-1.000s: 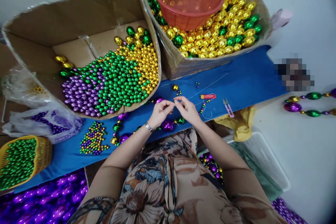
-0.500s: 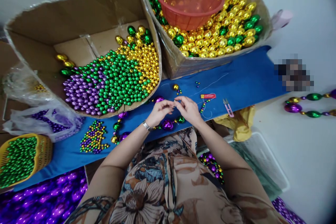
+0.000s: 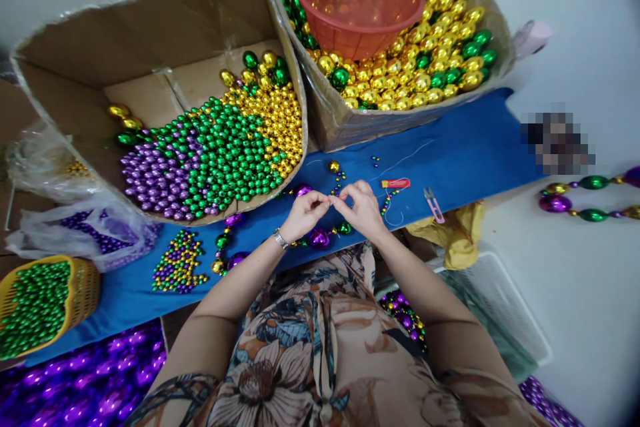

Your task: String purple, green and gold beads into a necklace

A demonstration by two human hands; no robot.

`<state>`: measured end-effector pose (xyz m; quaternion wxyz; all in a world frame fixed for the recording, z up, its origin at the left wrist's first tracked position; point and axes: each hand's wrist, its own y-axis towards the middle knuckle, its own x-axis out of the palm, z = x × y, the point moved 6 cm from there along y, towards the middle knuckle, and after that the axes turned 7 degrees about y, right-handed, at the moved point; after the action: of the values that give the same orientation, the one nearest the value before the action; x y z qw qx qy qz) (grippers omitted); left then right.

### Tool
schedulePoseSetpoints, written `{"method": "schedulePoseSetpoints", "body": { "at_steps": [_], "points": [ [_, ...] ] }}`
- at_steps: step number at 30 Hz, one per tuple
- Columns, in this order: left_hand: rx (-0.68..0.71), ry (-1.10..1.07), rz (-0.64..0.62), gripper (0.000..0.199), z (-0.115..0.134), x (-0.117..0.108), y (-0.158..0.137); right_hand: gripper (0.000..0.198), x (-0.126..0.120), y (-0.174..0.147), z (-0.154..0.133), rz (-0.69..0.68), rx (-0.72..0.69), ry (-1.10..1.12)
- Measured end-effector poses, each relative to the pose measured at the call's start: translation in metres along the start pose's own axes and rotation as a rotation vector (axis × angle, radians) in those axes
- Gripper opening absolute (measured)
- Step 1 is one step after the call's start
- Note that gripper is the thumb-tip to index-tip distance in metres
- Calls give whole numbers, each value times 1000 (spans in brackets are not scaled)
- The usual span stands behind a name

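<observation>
Curled right hand [image 3: 364, 215], baring more beads [image 3: 341, 179] near gold bead [image 3: 333, 165]. Pinching with left hand [image 3: 303, 216] too, cannot tell what; likely mid-step.

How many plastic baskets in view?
3: yellow basket, left end of the blue cloth; red basket, on gold beads; white basket, below the cloth at right. More may be hidden.

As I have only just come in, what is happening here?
A person holds the left hand and right hand close together over a blue cloth, fingers pinched; whatever they hold is too small to make out. A strand of colourful beads lies near both hands. Pink snips lie to the right, and a cardboard box of loose beads stands beyond.
</observation>
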<state>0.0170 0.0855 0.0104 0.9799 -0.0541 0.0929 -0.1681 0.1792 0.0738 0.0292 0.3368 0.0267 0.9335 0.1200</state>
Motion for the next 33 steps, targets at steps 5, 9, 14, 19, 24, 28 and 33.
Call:
{"method": "schedulePoseSetpoints", "body": {
  "at_steps": [5, 9, 14, 19, 24, 28, 33],
  "points": [
    [-10, 1, 9, 33, -7, 0, 2, 38, -13, 7, 18, 94, 55, -13],
    [-63, -178, -51, 35, -13, 3, 3, 32, -12, 7, 21, 83, 48, -43],
    [-81, -349, -93, 32, -9, 2, 4, 29, 5, 5, 18, -23, 64, -113],
    [-58, -470, -35, 25, -5, 1, 4, 28, 27, 3, 6, -153, 77, -166],
    [-144, -568, -5, 29, -9, 5, 4, 22, 29, 0, -2, -238, 114, -141],
    [-148, -506, 24, 33, -8, 1, 5, 29, -27, 1, 25, -75, 93, -208],
    [-157, -497, 37, 34, -10, 0, 6, 34, -123, -21, 114, 41, 470, -653]
  ]
}}
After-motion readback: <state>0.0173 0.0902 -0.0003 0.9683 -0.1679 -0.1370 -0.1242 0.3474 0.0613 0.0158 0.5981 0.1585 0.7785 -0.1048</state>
